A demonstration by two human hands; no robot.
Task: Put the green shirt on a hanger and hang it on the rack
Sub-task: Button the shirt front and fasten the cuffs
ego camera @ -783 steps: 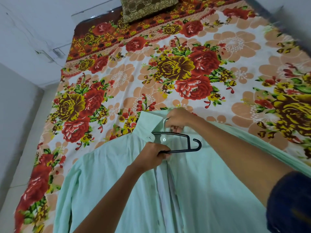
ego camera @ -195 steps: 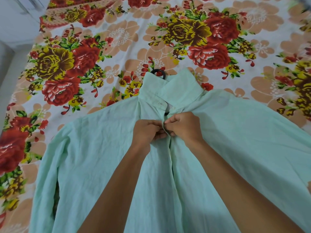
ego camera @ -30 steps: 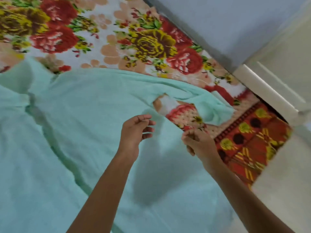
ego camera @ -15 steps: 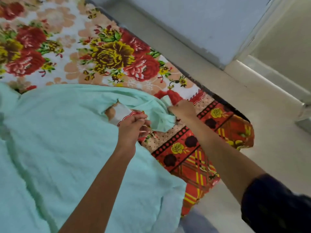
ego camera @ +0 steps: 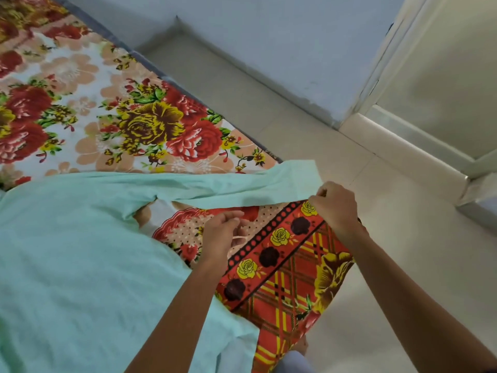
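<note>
The pale green shirt (ego camera: 80,251) lies spread on the bed, filling the lower left. Its right sleeve (ego camera: 242,188) is stretched out flat toward the bed's corner. My right hand (ego camera: 333,208) pinches the sleeve's cuff end and holds it out past the bed edge. My left hand (ego camera: 224,232) hovers just below the sleeve over the bedsheet, fingers loosely curled with nothing visibly in them. The hanger is hidden inside the shirt, out of view. No rack is in view.
The floral bedsheet (ego camera: 150,127) covers the bed, and its red checked border (ego camera: 285,281) hangs over the corner. Pale floor tiles (ego camera: 403,265) lie to the right. A grey wall (ego camera: 269,36) and a white door frame (ego camera: 403,135) stand beyond.
My right hand has pulled the sleeve's end out to the right, so the bunched sleeve now lies straight. My left hand let go of the fabric and dropped below it. The view swung right.
</note>
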